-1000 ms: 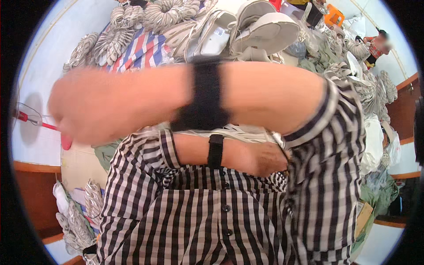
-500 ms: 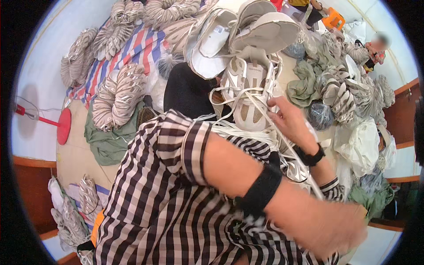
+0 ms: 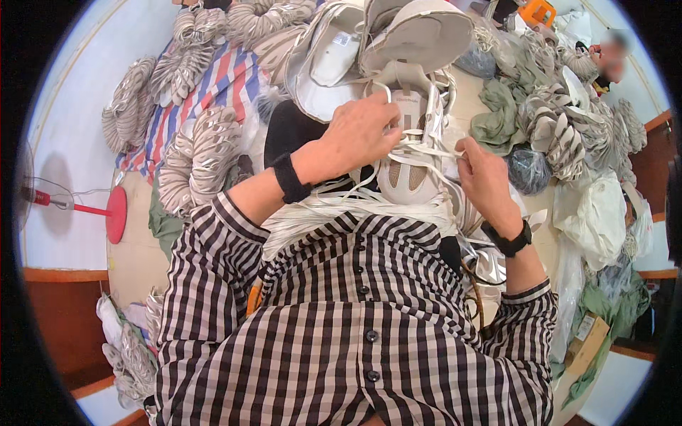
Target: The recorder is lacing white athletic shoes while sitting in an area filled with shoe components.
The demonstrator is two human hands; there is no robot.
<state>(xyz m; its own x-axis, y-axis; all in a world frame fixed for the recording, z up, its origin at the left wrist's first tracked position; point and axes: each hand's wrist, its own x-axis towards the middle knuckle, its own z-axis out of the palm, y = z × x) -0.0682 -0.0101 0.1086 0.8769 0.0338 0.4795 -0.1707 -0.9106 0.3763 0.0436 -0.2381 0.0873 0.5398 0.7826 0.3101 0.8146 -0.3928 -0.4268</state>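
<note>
White lace (image 3: 435, 150) stretches between the fingers, and the left hand (image 3: 361, 131), flung across the body half a second ago, is back! Right hand (image 3: 486, 181): thumb and fingertip pinched on lace. Left fingers curl inward, grip hidden, can't tell. Between them sits the shoe (image 3: 407, 174): two-handed lacing again, it seems.

From my remote post I read no words or numbers. A fine line of lettering on the beige fabric tongue (image 3: 407, 106) of the off-white lace-up shoe (image 3: 406, 193), just right of the left hand (image 3: 361, 135), is too small for me. I find a printed blue-grey mark (image 3: 342, 39) on the white lining (image 3: 328, 67) beyond that hand, and a pale label (image 3: 585, 328) on tan cardboard (image 3: 589, 348), below and right of the right hand (image 3: 486, 177); both illegible.
</note>
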